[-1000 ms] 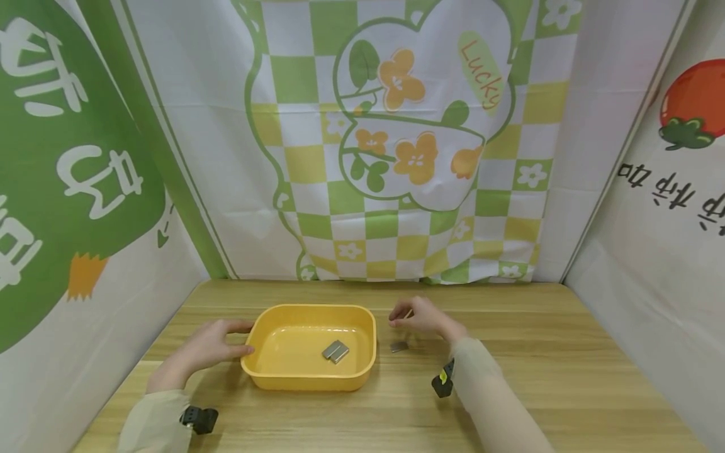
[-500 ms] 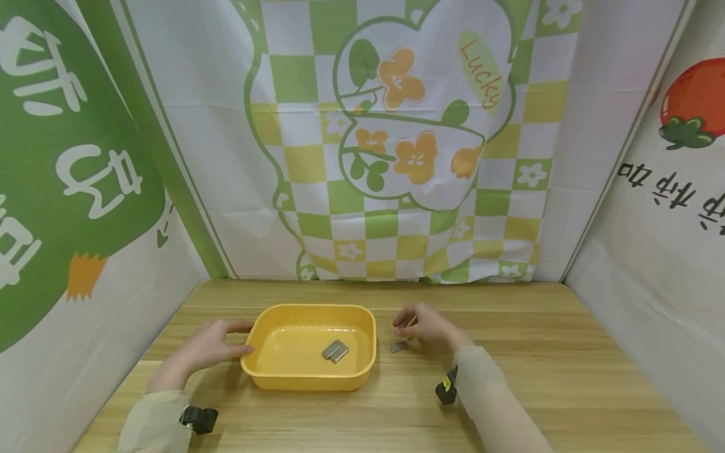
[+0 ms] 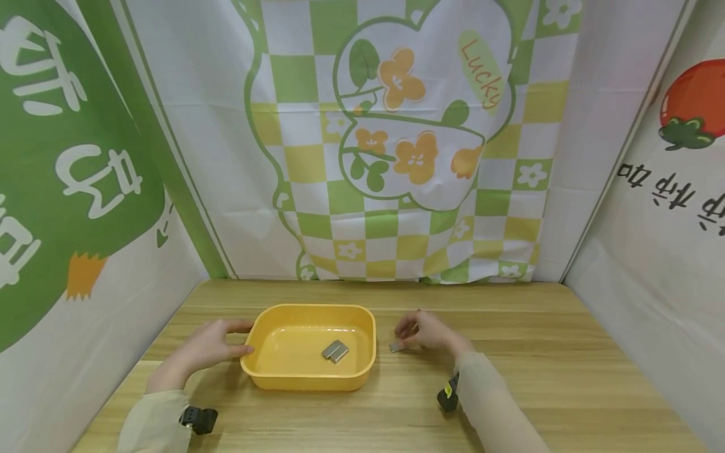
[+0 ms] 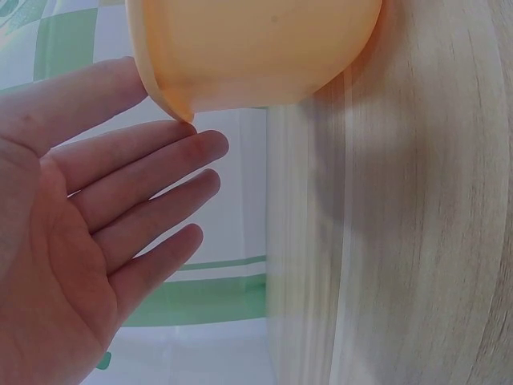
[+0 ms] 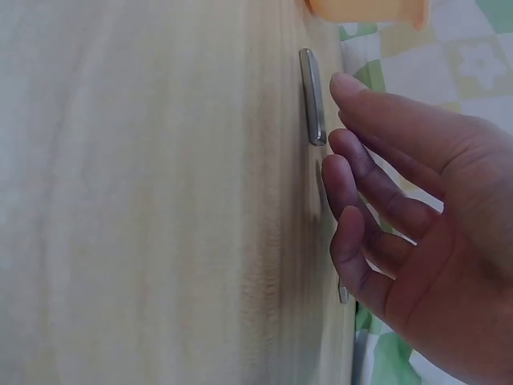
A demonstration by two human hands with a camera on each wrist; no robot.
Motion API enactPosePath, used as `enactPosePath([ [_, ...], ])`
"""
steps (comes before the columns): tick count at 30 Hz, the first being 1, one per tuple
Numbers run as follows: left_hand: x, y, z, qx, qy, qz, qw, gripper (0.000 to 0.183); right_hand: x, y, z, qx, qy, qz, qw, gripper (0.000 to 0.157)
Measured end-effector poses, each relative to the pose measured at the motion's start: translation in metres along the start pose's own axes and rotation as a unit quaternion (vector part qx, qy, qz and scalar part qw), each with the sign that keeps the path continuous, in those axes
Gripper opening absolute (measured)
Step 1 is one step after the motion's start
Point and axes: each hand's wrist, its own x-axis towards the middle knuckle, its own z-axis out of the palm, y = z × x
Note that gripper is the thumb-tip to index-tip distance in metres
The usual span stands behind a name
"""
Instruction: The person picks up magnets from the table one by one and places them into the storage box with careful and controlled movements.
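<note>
A yellow plastic basin (image 3: 308, 381) stands on the table, with two small silver metal blocks (image 3: 336, 351) side by side inside it. At its left end, my left hand (image 3: 206, 346) has thumb and index fingertips against the rim; its other fingers extend straight below in the left wrist view. Right of the basin, a flat silver metal bar (image 5: 313, 96) lies on the wood. My right hand (image 3: 425, 330) hovers just beside that bar, fingers loosely bent with nothing between them. Behind its fingers, the end of another small silver piece (image 5: 344, 293) peeks out in the right wrist view.
The wooden table (image 3: 538, 377) reaches back to a green and white checked cloth (image 3: 396, 245). Printed cloth walls rise on the left and right sides. A black wrist camera (image 3: 199, 419) sits at the left cuff, and another (image 3: 448, 395) at the right.
My right hand has come down and toward me, to the bar beside the basin, partly covering it in the head view. The left hand and basin have stayed put.
</note>
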Motion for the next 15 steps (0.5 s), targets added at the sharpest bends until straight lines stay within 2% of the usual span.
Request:
enactPosePath([
  [15,-0.0008,-0.0013,0.0007,-0.014,-0.006,-0.004,0.9999,0.057,-0.0069,-0.0001,0.0031,0.017,-0.004,0.022,1.000,0.030],
])
